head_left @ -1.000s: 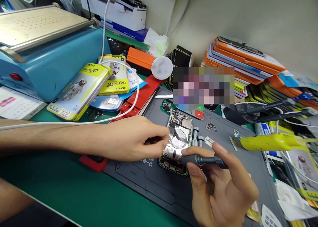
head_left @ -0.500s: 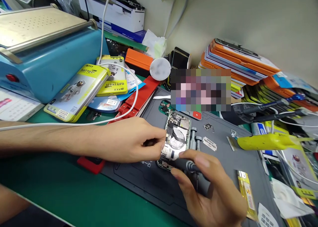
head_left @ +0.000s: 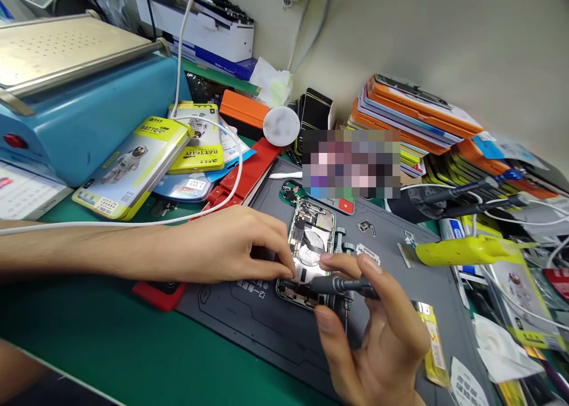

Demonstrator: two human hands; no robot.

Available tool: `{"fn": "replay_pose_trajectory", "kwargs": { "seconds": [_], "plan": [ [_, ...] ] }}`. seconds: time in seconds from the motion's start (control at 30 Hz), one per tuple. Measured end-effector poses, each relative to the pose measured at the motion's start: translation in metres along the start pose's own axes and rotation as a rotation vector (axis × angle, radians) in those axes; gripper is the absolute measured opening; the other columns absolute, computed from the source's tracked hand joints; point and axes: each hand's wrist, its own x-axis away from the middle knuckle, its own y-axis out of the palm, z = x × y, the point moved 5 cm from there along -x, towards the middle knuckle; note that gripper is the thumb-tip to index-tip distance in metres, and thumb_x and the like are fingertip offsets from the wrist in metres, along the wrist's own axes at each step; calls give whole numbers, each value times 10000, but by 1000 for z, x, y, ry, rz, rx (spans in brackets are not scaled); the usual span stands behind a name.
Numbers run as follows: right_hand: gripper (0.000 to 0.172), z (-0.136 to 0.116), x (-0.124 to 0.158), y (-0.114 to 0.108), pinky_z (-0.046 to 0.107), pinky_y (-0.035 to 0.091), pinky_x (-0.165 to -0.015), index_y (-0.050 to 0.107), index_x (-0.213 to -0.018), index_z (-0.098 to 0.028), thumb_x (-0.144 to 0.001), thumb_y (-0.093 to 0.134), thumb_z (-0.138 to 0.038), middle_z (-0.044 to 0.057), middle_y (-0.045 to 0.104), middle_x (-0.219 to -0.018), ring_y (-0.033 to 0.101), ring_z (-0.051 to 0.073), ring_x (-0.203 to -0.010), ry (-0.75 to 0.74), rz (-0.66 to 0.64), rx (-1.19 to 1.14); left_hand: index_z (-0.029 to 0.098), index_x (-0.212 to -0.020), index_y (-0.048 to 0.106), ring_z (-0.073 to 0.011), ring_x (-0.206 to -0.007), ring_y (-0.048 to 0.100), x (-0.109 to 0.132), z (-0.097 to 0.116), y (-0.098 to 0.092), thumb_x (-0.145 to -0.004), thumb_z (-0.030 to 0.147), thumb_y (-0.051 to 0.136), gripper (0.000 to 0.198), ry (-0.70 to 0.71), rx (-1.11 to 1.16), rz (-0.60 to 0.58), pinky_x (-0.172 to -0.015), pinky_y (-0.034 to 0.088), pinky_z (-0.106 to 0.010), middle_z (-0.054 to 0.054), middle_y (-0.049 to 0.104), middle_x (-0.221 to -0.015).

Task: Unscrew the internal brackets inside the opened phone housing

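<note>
An opened phone [head_left: 307, 240] with its insides bare lies on a dark grey work mat [head_left: 267, 320]. My left hand [head_left: 231, 249] rests at the phone's left edge, fingers curled and pinched against its side. My right hand [head_left: 373, 335] comes in from the lower right and grips a dark grey screwdriver [head_left: 340, 285] between thumb and fingers. The tool's tip points left onto the lower part of the phone.
A blue machine [head_left: 84, 98] stands at the back left with yellow battery packs [head_left: 133, 166] and a white cable [head_left: 213, 204] beside it. Stacked orange cases [head_left: 413, 115] fill the back right. A yellow tool [head_left: 462, 251], small parts and a yellow strip [head_left: 429, 341] lie on the mat's right.
The view has drifted slightly. My right hand shifted the screwdriver a little, raising its fingers again after lowering them; my left hand stays at the phone's edge.
</note>
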Motion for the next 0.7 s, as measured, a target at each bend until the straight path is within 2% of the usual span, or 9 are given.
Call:
{"fn": "replay_pose_trajectory", "kwargs": {
  "seconds": [0.07, 0.13, 0.37, 0.47, 0.63, 0.7],
  "plan": [
    [830, -1, -2, 0, 426, 746, -856, 431, -1659, -262, -935, 738, 3, 96, 789, -1231, 822, 225, -1005, 16, 37, -22, 196, -1042, 871, -151, -926, 760, -1, 0, -1, -1029, 176, 767, 106, 2, 12, -5, -798, 519, -178, -25, 812, -1023],
    [811, -2, -3, -1, 411, 753, -833, 462, -1634, -252, -926, 720, 50, 72, 797, -1157, 830, 207, -940, 34, 95, -65, 206, -1043, 883, -150, -927, 767, -1, -1, 0, -1025, 175, 780, 109, -5, 17, -13, -800, 526, -177, -22, 817, -1027],
    [842, -10, 1, 4, 445, 769, -874, 447, -1645, -220, -909, 729, 76, 102, 823, -1255, 851, 233, -1002, -33, 137, -107, 225, -1058, 882, -138, -917, 778, 3, -2, 2, -1023, 157, 781, 126, 19, 26, -39, -825, 527, -168, -2, 829, -1014],
    [821, -10, 1, 3, 491, 766, -894, 447, -1633, -236, -920, 704, 79, 107, 814, -1299, 854, 257, -1041, 9, 139, -137, 231, -1069, 859, -136, -928, 776, 3, -1, 4, -1029, 167, 780, 109, 10, -6, -61, -818, 514, -166, 11, 830, -1019],
    [810, -6, -1, -13, 427, 744, -829, 475, -1615, -258, -910, 668, 92, 55, 774, -1143, 833, 206, -901, 107, 220, -129, 228, -1024, 810, -149, -942, 764, 1, -1, 5, -1066, 176, 720, 112, -45, -37, -87, -816, 496, -184, 17, 823, -1020],
    [800, -3, -1, -16, 415, 729, -818, 479, -1622, -265, -922, 664, 75, 58, 759, -1146, 820, 203, -910, 122, 195, -104, 227, -1023, 768, -147, -893, 738, 2, -2, 4, -1101, 227, 665, 129, -101, -22, -72, -771, 483, -199, 25, 803, -993]
  ]
}}
